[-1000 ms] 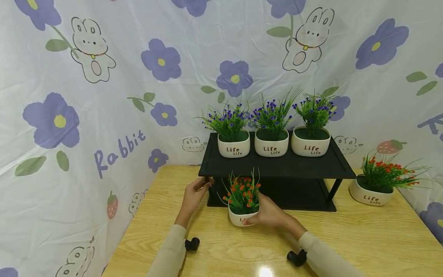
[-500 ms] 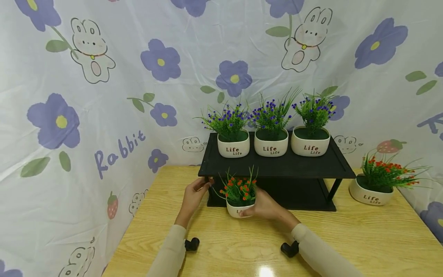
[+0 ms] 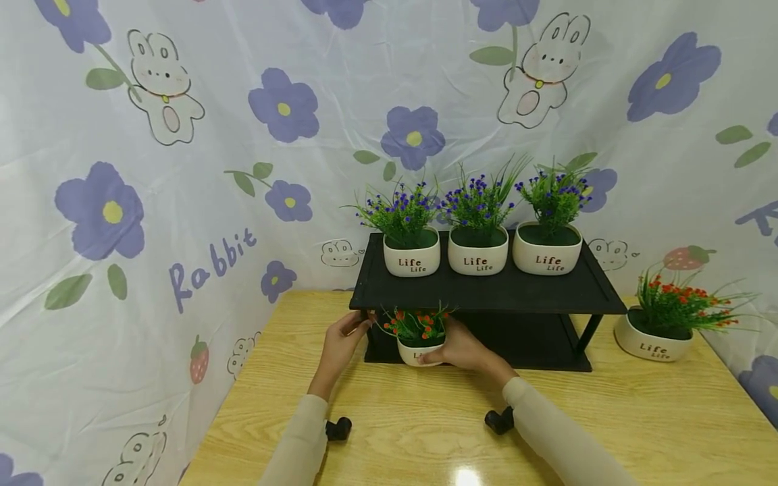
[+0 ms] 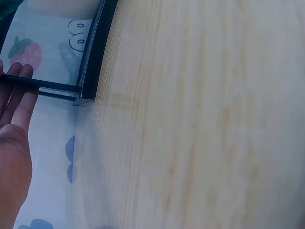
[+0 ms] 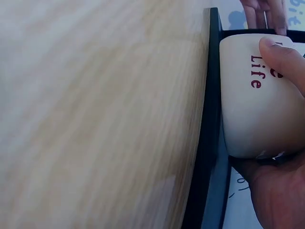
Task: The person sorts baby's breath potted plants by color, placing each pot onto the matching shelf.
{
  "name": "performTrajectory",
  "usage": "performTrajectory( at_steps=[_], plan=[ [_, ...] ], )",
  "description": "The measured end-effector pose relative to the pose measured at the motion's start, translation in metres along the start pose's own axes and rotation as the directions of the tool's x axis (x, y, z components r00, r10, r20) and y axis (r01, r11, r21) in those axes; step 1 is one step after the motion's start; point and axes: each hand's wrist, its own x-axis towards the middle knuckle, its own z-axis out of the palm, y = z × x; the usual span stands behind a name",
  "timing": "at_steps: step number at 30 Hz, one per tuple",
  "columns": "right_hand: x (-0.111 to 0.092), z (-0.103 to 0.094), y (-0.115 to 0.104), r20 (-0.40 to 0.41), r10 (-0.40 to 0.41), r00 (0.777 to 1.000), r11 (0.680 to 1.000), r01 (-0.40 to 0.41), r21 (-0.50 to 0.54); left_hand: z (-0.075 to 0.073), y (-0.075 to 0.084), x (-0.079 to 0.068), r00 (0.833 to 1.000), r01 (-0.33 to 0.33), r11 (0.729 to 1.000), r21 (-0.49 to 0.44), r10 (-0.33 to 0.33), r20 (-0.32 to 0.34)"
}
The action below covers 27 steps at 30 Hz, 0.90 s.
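Observation:
My right hand (image 3: 464, 347) grips a white oval flowerpot (image 3: 413, 354) with orange-red artificial flowers. In the right wrist view the thumb lies across the "Life" lettering on the pot (image 5: 252, 109). The pot is at the front left of the lower level of a black two-tier shelf (image 3: 516, 293), its flowers just under the upper board. My left hand (image 3: 340, 344) holds the shelf's front left post (image 3: 366, 334). In the left wrist view the fingers (image 4: 26, 102) lie behind that post (image 4: 57, 86). The left thumb is mostly out of view.
Three white pots with purple-blue flowers, a left one (image 3: 411, 253), a middle one (image 3: 478, 251) and a right one (image 3: 547, 250), stand on the upper board. Another orange-red-flowered pot (image 3: 653, 337) sits right of the shelf on the wooden table (image 3: 413, 432). A patterned curtain (image 3: 200, 169) hangs behind.
My right hand has moved the orange-red-flowered pot away from me, from in front of the shelf to its lower level. The left hand has stayed at the post.

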Motion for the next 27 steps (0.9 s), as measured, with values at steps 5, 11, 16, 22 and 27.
performTrajectory(
  at_steps=[5,11,16,22,27],
  plan=[
    [0.007,0.000,0.004,-0.021,0.044,0.999,0.998,-0.043,0.049,0.000,-0.001,0.000,1.000,-0.014,1.000,-0.010,0.014,0.014],
    [0.014,0.004,0.006,-0.047,0.117,0.992,0.990,-0.112,0.085,0.001,-0.003,-0.001,1.000,0.012,1.000,-0.003,-0.012,0.011],
    [0.025,0.003,0.005,-0.085,0.125,0.988,0.989,-0.118,0.090,-0.001,-0.001,0.001,1.000,-0.011,1.000,0.019,0.011,0.016],
    [0.034,0.000,0.002,-0.093,0.137,0.986,0.990,-0.133,0.053,-0.002,-0.002,0.001,1.000,-0.024,1.000,0.014,0.023,0.019],
    [0.041,-0.005,0.000,-0.090,0.119,0.989,0.993,-0.118,0.018,-0.001,-0.004,0.000,1.000,-0.024,0.999,0.031,0.024,0.019]
  ],
)
